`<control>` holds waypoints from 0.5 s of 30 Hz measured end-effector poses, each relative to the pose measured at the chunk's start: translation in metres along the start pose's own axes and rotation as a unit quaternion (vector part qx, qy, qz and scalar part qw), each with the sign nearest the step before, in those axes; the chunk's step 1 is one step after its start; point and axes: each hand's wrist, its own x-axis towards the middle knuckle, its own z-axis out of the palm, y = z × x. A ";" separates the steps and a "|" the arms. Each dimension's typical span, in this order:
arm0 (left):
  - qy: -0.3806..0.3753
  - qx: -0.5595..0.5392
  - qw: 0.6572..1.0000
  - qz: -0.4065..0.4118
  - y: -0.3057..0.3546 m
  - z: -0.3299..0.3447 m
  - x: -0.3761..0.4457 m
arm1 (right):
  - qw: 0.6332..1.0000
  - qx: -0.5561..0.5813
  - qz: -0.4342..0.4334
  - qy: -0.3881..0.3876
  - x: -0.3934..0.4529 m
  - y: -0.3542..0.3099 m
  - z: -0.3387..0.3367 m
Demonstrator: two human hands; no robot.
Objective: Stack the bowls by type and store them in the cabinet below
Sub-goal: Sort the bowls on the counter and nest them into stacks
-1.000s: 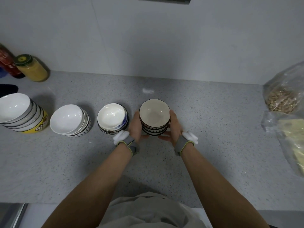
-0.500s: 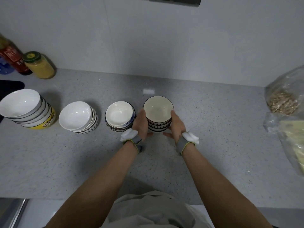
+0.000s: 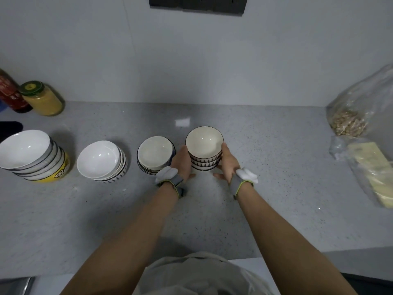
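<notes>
I see both hands clamped on one stack of cream bowls with black rims, which stands on the grey speckled desk near its middle. My left hand is curled against the stack's left wall; my right hand is curled against its right wall. The stack sits between the two palms, upright, and I count three nested bowls with a dark tooth pattern on their sides. I cannot tell whether the stack's base touches the desk or is just lifted. Each wrist carries a grey band with a white piece attached.

Three more stacks stand in a row to the left:
- A stack of cream bowls with blue-patterned sides, just beside my left hand.
- A stack of white bowls with dark dashes on the outside, tilted toward the camera, apart from its neighbours.
- A taller stack of white bowls with grey sides, also tilted, with a yellow printed bowl at its bottom.

At the back left, against the wall, a jar of yellow paste with a green lid stands touching a dark red bottle. At the right edge lies a clear plastic bag holding brownish pieces, with a second bag of pale sheets in front of it.
</notes>
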 end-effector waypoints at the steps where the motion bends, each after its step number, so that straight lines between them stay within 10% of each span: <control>1: -0.002 0.021 1.000 0.011 -0.001 -0.004 -0.003 | 1.000 -0.008 -0.013 0.014 -0.002 0.004 0.001; 7: 0.012 0.175 0.978 0.116 -0.011 -0.029 -0.010 | 0.983 -0.103 -0.101 0.112 0.001 0.042 0.003; 15: -0.056 0.505 0.808 0.299 -0.017 -0.067 -0.030 | 0.926 -0.336 -0.167 0.044 -0.045 0.051 0.031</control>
